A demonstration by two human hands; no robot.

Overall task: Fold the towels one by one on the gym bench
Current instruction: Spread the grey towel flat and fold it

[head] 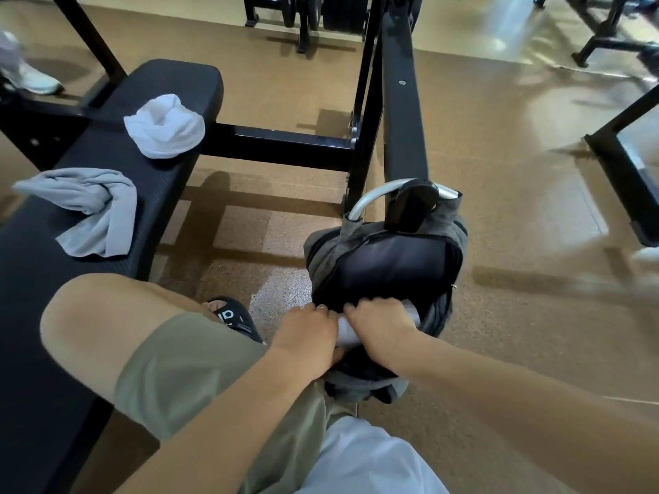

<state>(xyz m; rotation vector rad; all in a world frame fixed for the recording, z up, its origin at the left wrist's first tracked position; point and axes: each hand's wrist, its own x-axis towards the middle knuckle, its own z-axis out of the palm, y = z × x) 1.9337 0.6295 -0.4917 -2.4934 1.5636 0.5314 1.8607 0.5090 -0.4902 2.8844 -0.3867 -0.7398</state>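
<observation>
So both hands are down at the backpack, which sits on the floor on the right side of the gym bench, leaning against a black rack upright. The left hand and right hand are side by side at the bag's near opening, fingers curled around a white towel that's bunched in the mouth of the bag. Only a small patch of it shows between the two hands, so I can't tell which way its long axis runs or where its corners are (it's basically a wad at this point).

The relation that matters: the towel is already right under the fingers, and the bench is up and to the left of the bag. My guess is the lift goes up out of the opening and then across the person's knee to the pad. The left hand is the nearer one to the bench, so it'd probably lead.

Two more towels are already on the bench. The grey towel lies crumpled on the pad closest to the bag, roughly lengthwise across the pad, with one end hanging toward the bench's far-left edge. The other white towel is a rounded heap farther along the pad, close to its right edge, no clear long axis.

None of them looks folded yet, so I'd say folding hasn't really started.
</observation>
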